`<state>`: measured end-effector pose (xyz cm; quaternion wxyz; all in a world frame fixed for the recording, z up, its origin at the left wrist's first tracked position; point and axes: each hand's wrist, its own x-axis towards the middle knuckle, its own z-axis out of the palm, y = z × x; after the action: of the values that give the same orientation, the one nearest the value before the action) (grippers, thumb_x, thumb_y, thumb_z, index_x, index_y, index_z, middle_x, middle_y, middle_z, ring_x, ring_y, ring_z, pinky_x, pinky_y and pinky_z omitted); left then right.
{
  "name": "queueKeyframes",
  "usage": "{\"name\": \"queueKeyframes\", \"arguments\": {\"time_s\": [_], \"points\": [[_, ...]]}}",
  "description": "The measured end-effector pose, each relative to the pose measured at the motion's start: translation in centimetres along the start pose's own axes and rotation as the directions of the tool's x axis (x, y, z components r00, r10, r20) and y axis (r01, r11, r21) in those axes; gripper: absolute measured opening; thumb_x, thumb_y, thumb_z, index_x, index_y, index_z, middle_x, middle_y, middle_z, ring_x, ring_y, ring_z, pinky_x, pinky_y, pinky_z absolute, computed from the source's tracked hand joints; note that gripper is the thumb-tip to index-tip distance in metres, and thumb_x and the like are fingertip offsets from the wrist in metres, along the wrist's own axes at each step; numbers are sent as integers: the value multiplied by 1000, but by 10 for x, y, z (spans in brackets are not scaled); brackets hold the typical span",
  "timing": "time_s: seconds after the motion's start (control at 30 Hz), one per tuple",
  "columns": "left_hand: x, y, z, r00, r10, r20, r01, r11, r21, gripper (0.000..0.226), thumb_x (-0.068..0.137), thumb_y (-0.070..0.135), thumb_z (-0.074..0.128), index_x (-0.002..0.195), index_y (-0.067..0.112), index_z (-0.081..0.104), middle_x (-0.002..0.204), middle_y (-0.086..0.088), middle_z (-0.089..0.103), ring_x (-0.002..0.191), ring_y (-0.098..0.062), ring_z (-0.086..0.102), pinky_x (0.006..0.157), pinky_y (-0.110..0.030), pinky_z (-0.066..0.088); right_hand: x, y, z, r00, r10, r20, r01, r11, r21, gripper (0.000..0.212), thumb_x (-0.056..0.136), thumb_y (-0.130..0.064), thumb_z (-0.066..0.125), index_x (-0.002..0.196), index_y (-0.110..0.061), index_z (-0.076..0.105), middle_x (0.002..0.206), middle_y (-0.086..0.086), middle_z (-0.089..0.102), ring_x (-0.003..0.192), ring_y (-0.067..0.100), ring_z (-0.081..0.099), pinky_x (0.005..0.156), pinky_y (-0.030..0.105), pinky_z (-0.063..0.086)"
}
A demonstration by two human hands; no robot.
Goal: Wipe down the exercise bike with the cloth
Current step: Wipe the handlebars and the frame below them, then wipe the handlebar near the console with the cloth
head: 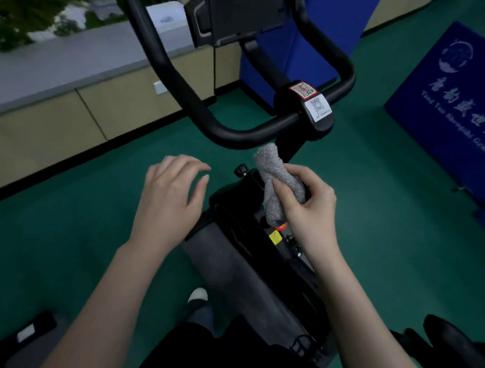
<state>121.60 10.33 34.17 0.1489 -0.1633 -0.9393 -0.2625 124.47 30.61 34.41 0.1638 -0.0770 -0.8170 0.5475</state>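
A black exercise bike stands in front of me, its curved handlebar (200, 111) looping across the middle and a dark console (239, 9) at the top. Its frame (240, 242) runs down between my arms. My right hand (306, 205) grips a bunched grey cloth (275, 178), whose top end sticks up just under the handlebar's centre clamp (311, 111). My left hand (170, 198) hovers over the green floor left of the frame, fingers loosely spread and holding nothing. A small black knob (240, 170) sits beside the cloth.
Blue folded mats (447, 115) lie on the green floor at the right. Beige cabinets (57, 126) under a grey ledge run along the left wall. A black saddle (462, 343) shows at the bottom right, and a shoe (198, 296) beside the frame.
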Motion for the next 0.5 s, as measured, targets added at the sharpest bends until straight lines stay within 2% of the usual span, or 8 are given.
{"name": "queueKeyframes", "arguments": {"time_s": [0.17, 0.37, 0.5], "points": [[-45, 23, 3, 997, -77, 6, 77, 995, 65, 17, 94, 18, 56, 107, 10, 64, 106, -1, 63, 103, -22, 53, 93, -39, 35, -22, 7, -16, 995, -28, 97, 24, 999, 43, 17, 82, -17, 65, 99, -19, 70, 97, 0, 70, 89, 10, 65, 80, 26, 50], [-107, 32, -10, 969, -246, -17, 245, 954, 174, 22, 94, 21, 57, 111, 10, 63, 108, -2, 65, 105, -24, 55, 94, -40, 35, -44, 6, -11, 962, -76, 262, 56, 995, 83, 18, 86, -10, 67, 102, -14, 70, 102, 4, 70, 96, 18, 66, 88, 39, 53], [-152, 22, -28, 916, -396, -70, 400, 881, 252, 27, 93, 25, 58, 115, 10, 62, 110, -4, 65, 109, -26, 56, 96, -40, 34, -60, -6, 13, 907, -139, 399, 91, 987, 136, 18, 86, -7, 67, 102, -17, 69, 101, 3, 70, 94, 16, 66, 85, 31, 53]]}}
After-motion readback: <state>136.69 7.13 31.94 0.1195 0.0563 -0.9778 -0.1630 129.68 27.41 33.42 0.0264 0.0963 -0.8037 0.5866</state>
